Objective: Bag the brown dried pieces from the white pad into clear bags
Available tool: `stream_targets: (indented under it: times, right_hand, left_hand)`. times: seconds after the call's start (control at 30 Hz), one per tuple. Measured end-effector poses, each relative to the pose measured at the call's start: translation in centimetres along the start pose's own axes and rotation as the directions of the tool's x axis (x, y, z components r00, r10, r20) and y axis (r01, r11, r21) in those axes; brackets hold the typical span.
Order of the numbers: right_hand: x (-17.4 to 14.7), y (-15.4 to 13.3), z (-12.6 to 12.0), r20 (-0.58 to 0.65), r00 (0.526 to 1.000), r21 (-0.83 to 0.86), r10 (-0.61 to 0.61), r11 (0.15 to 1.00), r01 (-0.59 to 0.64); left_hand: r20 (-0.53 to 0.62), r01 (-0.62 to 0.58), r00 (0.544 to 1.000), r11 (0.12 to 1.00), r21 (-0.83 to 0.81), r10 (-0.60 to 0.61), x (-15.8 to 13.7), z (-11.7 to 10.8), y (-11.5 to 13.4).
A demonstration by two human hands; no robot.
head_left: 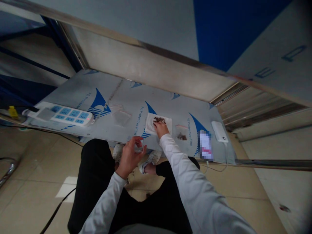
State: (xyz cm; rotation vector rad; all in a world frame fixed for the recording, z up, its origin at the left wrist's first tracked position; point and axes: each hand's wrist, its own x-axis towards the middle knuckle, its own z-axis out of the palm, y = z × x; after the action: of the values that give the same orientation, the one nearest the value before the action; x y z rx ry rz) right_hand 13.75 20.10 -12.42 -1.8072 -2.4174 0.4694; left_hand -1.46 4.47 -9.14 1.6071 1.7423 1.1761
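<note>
My left hand is curled just in front of the shelf's edge, its thumb and fingers around a small clear plastic bag. On a white sheet of paper lies a loose pile of small dark brown pieces. The fingers of my right hand are pinched together down in this pile, and they partly hide it. To the right of the paper is a small clear bag with brown pieces inside. Further left, several flat clear bags lie on the film-covered metal shelf.
A white power strip with blue sockets lies at the left. At the right are a phone and a white power bank with cables. An upper panel overhangs the shelf. My knees are close to its front edge.
</note>
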Motion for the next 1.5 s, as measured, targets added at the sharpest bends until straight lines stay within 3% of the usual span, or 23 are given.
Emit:
stream_targets:
  times: [0.27,0.63,0.87,1.07,1.23,1.33,1.4,1.5]
  right_hand:
    - [1.0,-1.0,-0.7,0.002,0.988,-0.076,0.154,0.985,-0.153]
    - [1.7,0.1,-1.5,-0.023,0.979,-0.047,0.203,0.978,-0.204]
    - [2.3,0.4,-1.1,-0.058,0.975,0.042,0.212,0.977,-0.210]
    - [1.7,0.6,-1.8,-0.136,0.964,0.221,0.227,0.956,-0.194]
    - [-2.1,-0.5,-4.8,-0.161,0.974,0.438,0.156,0.896,-0.071]
    - [-5.7,-2.1,-7.1,-0.088,0.996,0.707,-0.003,0.704,0.065]
    - [-7.7,-3.3,-8.5,-0.012,0.990,0.811,-0.138,0.577,0.090]
    - [-9.1,-4.7,-10.1,0.068,0.973,0.764,-0.222,0.638,0.093]
  left_hand:
    - [-0.002,-0.007,1.000,1.000,-0.009,0.007,0.1,-0.1,0.1]
    - [0.006,-0.057,0.998,0.998,-0.024,0.057,1.3,0.7,0.7]
    - [0.009,-0.052,0.999,0.998,-0.023,0.052,1.5,0.9,0.8]
    - [0.020,-0.041,0.999,0.998,-0.037,0.042,1.7,0.8,0.6]
    - [0.038,-0.030,0.999,0.999,-0.043,0.031,2.6,1.1,0.8]
    - [0.022,-0.058,0.998,0.996,-0.071,0.060,3.2,1.5,1.5]
    - [0.025,-0.094,0.995,0.992,-0.087,0.097,3.4,1.8,2.2]
    - [0.067,-0.138,0.987,0.984,-0.114,0.146,3.3,1.8,3.5]
